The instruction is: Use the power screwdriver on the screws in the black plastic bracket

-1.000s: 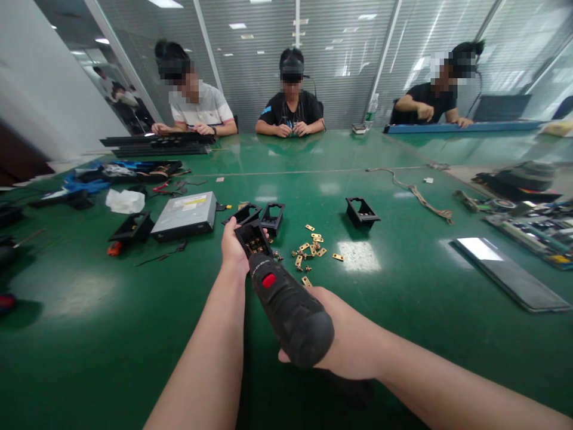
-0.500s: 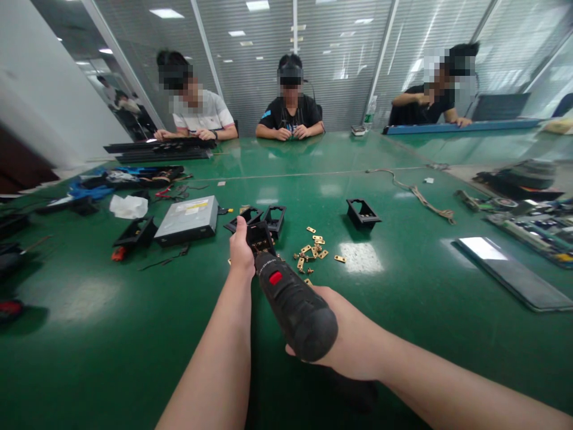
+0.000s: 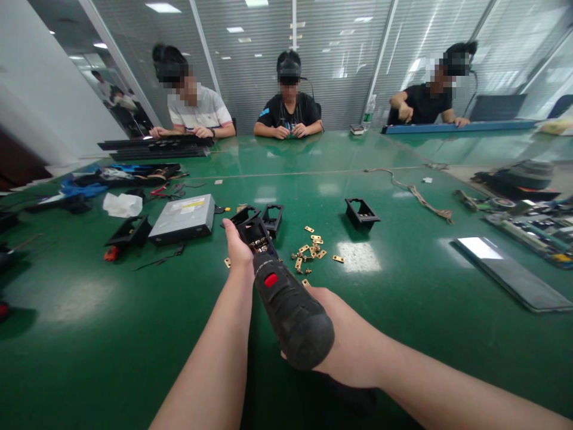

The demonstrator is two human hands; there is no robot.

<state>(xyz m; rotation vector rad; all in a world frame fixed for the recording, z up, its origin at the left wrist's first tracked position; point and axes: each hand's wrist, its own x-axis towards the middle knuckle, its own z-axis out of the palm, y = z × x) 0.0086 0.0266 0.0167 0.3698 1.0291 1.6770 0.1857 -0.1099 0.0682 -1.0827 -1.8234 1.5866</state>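
Left hand (image 3: pixel 239 249) grips black frame (image 3: pixel 254 228), which sits just right of its raised thumb. Right hand (image 3: pixel 347 331) wrapped round drill (image 3: pixel 292 310); drill nose at frame's near end, bit hidden. Brass plates (image 3: pixel 312 251) on table (image 3: pixel 412 298), right of frame.

We see black on the drill (image 3: pixel 293 316), red on its switch (image 3: pixel 271 279), black on the box frame (image 3: pixel 251 227), gold on the plates (image 3: pixel 298 263), grey on the drive (image 3: pixel 179 224), green across the tabletop (image 3: pixel 403 298), and fine horizontal stripes on the grey blinds (image 3: pixel 250 77)
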